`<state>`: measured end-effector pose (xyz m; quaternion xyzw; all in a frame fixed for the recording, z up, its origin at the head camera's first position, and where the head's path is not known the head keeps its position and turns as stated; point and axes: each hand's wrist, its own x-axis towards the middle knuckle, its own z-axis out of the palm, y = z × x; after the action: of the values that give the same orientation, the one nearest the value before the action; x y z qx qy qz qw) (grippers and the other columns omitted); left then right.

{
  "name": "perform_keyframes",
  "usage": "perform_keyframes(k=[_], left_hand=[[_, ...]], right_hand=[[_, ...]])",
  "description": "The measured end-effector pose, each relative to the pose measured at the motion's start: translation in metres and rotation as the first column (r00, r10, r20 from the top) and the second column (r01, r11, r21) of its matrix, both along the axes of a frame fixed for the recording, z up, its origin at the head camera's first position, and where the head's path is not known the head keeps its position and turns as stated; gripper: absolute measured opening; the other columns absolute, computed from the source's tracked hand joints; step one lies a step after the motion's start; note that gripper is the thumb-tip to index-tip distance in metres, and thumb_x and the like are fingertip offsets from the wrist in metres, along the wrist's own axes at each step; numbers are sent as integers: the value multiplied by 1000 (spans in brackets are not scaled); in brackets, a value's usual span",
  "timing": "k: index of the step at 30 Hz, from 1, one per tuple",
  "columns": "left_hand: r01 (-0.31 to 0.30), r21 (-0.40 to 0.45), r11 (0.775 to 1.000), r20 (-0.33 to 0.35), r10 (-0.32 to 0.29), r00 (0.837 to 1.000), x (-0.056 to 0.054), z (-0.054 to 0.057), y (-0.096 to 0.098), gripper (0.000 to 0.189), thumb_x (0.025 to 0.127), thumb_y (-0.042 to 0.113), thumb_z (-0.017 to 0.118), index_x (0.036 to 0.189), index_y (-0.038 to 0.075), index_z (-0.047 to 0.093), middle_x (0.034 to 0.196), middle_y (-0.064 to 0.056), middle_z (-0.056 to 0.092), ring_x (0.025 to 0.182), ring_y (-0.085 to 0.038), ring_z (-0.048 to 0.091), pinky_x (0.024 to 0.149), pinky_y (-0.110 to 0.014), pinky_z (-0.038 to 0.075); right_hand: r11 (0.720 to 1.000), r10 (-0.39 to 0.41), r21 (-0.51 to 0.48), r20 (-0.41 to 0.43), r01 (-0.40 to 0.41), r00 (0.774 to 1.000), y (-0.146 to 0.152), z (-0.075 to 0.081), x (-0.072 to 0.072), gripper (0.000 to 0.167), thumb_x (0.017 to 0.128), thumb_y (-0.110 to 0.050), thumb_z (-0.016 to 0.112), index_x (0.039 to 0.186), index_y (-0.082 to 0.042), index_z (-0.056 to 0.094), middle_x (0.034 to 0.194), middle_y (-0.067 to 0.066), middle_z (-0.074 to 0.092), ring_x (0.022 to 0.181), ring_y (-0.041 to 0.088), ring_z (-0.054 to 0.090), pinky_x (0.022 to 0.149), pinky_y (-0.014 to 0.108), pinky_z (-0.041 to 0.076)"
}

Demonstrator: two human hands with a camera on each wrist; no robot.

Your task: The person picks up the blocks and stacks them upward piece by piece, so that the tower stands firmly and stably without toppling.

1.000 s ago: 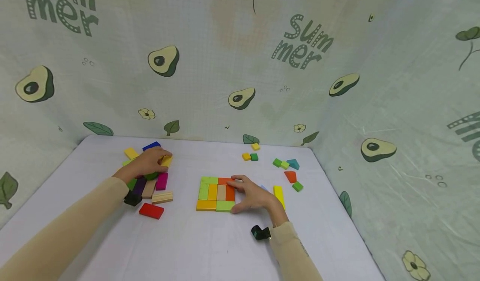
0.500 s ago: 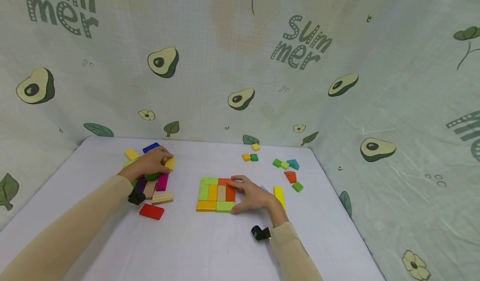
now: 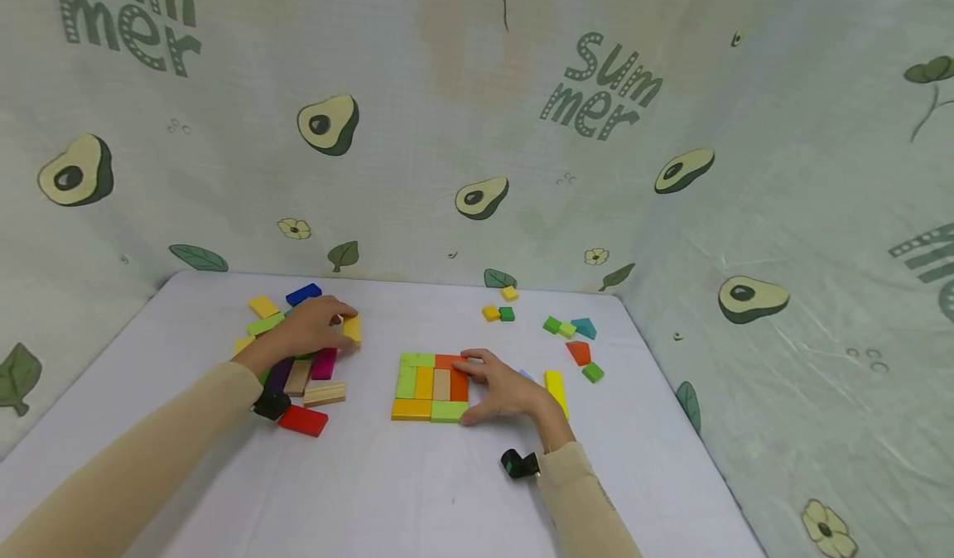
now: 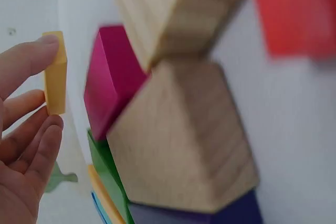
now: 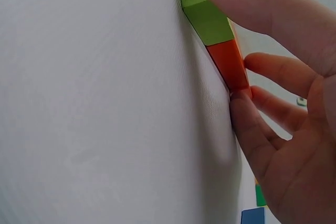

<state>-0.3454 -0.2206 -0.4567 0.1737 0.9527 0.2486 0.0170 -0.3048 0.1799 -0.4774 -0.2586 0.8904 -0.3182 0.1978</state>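
My left hand [image 3: 316,326] pinches a yellow block [image 4: 56,80] between thumb and fingertips, at the right side of a loose pile of blocks. Below that hand lie a magenta block [image 3: 324,364] and a plain wooden block [image 3: 296,377]. In the table's middle, flat blocks fit together into a square [image 3: 423,382] of light green, yellow, orange and bare wood. My right hand [image 3: 507,386] rests along the square's right side, fingers loosely bent. In the right wrist view, its thumb touches a light green block [image 5: 205,17] and its fingertips meet an orange block [image 5: 228,64].
A striped wooden block [image 3: 325,393] and a red block [image 3: 303,420] lie in front of the pile. A long yellow block [image 3: 556,392] is right of my right hand. Small green blocks [image 3: 592,372], an orange piece [image 3: 578,352] and a teal piece [image 3: 585,328] are scattered farther back.
My left hand has moved right with the yellow block, away from the pile and towards the square. The right hand and the square have stayed in place.
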Motion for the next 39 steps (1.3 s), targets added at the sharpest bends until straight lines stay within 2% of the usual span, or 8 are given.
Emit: perform_keyframes(k=[5, 8, 11, 14, 22, 26, 33, 39], left_hand=[[21, 8, 1000, -6, -21, 1000, 19, 2, 22, 61, 89, 39, 88, 140, 12, 70, 129, -10, 70, 114, -28, 66, 96, -47, 61], [60, 10, 998, -12, -60, 998, 32, 2, 40, 61, 87, 42, 89, 139, 16, 71, 128, -5, 70, 112, -24, 66, 96, -43, 61], [92, 24, 995, 7, -93, 996, 45, 4, 60, 60, 86, 42, 90, 138, 18, 72, 126, -1, 69, 113, -23, 66, 96, -42, 60], [106, 30, 994, 31, -107, 994, 52, 3, 80, 58, 84, 40, 91, 136, 20, 73, 124, 2, 69, 111, -20, 65, 97, -40, 60], [154, -38, 987, 7, -154, 988, 52, -12, 109, 60, 82, 40, 93, 133, 16, 74, 119, 1, 69, 107, -16, 63, 95, -37, 61], [136, -40, 990, 2, -136, 991, 53, -14, 112, 59, 82, 40, 93, 134, 18, 75, 119, 3, 69, 109, -15, 62, 96, -37, 60], [169, -2, 986, -11, -169, 986, 54, -14, 116, 58, 85, 42, 91, 135, 16, 74, 123, -1, 70, 114, -20, 62, 101, -43, 58], [142, -15, 990, 1, -142, 990, 53, -15, 114, 60, 84, 45, 90, 135, 19, 74, 129, 0, 70, 122, -23, 62, 105, -46, 57]], right_hand=[[1000, 3, -5, -4, -3, 1000, 0, 1, 1, 88, 84, -37, 92, 160, -35, 48, 171, -4, 29, 154, 27, 34, 123, 58, 35], [1000, 6, -5, -8, -6, 1000, 0, 0, 2, 88, 85, -37, 91, 161, -35, 47, 171, -2, 28, 154, 28, 33, 123, 59, 35], [1000, 2, 3, -13, -2, 1000, -1, 0, 2, 88, 85, -37, 91, 161, -36, 46, 171, -3, 28, 154, 29, 33, 123, 59, 35], [1000, -5, 0, -12, 5, 1000, 1, -1, 2, 87, 86, -38, 91, 161, -36, 47, 171, -4, 29, 154, 28, 33, 124, 60, 34], [1000, 3, -26, -2, -3, 1000, 2, 2, 4, 88, 86, -38, 91, 161, -33, 47, 171, -3, 30, 155, 30, 32, 123, 62, 33], [999, 6, -36, 6, -5, 1000, 2, 4, 4, 88, 85, -37, 91, 161, -32, 47, 171, -3, 31, 155, 30, 32, 124, 62, 32], [1000, 10, -26, 1, -10, 1000, 3, 4, 3, 88, 85, -37, 92, 161, -32, 47, 171, -3, 30, 155, 28, 32, 124, 60, 32], [999, 8, -33, 7, -8, 1000, 2, 2, 3, 89, 85, -37, 92, 161, -30, 47, 171, -4, 31, 155, 28, 32, 124, 60, 32]])
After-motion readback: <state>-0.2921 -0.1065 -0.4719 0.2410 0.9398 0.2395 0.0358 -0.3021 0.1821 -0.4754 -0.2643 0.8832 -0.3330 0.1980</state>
